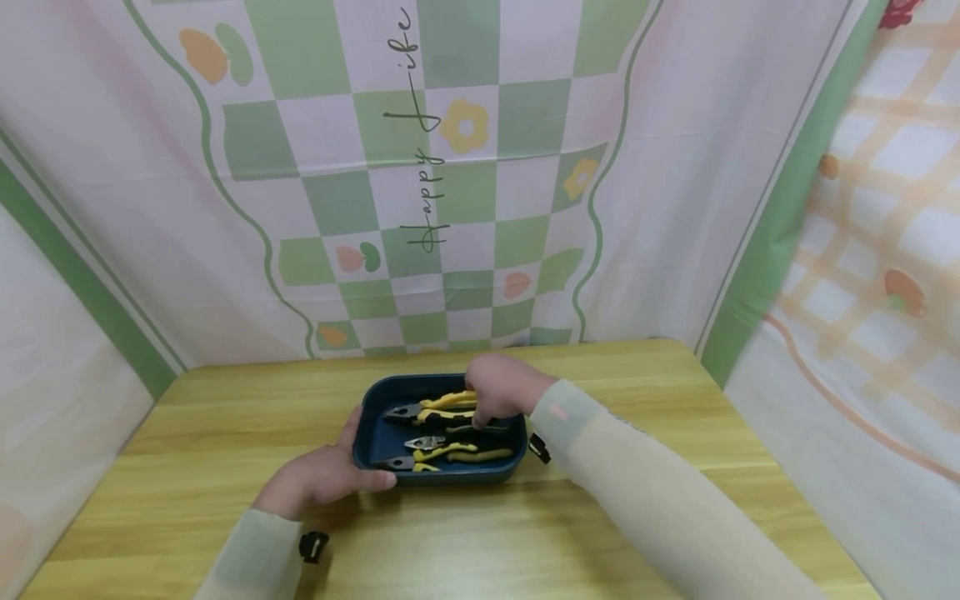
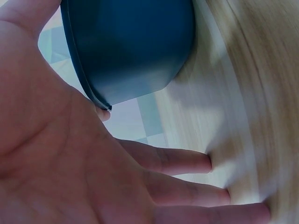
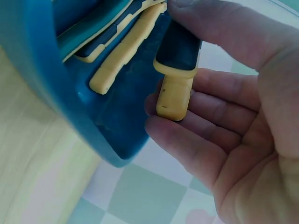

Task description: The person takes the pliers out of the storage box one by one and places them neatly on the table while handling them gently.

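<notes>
A dark blue plastic box [image 1: 442, 478] stands on the table with several pliers lying in it. My left hand [image 1: 330, 471] spans its near left corner, the thumb along the near rim. In the left wrist view three straight fingers [image 2: 187, 189] reach down to the tabletop beside the box. My right hand [image 1: 504, 388] reaches over the far right part of the box. Between thumb and fingers it grips yellow-and-black handled pliers [image 3: 176, 56]. Their handle ends show in the right wrist view; their jaws are out of that view. Silver-jawed pliers [image 1: 426, 443] lie mid-box.
Yellow-handled pliers [image 1: 401, 463] lie along the near wall, close to an olive handle [image 1: 480, 456]. The wooden table [image 1: 600, 533] runs back to a checkered curtain [image 1: 420, 283]. Curtains also hang at both sides. A black strap piece [image 1: 313, 546] shows at the left wrist.
</notes>
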Available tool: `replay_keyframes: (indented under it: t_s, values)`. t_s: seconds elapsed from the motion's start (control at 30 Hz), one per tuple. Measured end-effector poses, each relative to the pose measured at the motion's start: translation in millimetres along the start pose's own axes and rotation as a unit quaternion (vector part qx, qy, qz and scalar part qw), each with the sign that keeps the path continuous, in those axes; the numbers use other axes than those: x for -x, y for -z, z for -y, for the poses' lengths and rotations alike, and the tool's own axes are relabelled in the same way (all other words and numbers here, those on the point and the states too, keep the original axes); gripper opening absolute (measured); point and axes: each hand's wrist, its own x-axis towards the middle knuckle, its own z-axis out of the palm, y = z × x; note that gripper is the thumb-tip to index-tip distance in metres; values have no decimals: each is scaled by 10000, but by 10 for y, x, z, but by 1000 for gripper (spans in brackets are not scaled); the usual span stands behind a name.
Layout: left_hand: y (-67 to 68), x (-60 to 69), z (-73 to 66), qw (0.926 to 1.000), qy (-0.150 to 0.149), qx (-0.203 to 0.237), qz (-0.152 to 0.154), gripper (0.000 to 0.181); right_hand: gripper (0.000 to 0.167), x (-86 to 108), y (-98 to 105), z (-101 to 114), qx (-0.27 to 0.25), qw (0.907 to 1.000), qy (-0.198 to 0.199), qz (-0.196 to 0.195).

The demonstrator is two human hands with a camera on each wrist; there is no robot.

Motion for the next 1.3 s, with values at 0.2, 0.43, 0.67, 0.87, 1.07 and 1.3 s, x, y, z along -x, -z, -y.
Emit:
replay_keyframes:
  t_s: [0.2, 0.43, 0.67, 0.87, 1.07, 1.3]
  values:
    - [-28, -65, 78, 9999, -56, 131, -69, 139, 34, 74, 54, -12, 148, 9998, 76, -75]
    - [-31, -29, 42, 9998, 3, 190, -50, 136, 42, 218, 89, -47, 383, 9988, 72, -288]
    - [-45, -51, 53, 9998, 17, 149, -113, 138, 38, 418, 136, -67, 353, 9982, -18, -487]
    - [-14, 11, -10, 9996, -71, 266, -58, 134, 30, 558, 157, -186, 74, 9975, -371, -597]
    - [-13, 3, -2, 9995, -69, 294, -11, 135, 41, 723, 106, -423, -273, 9940, -607, -873]
    - [-22, -30, 19, 9996, -92, 256, -11, 136, 41, 907, -35, -772, -452, 9857, -1061, -1225]
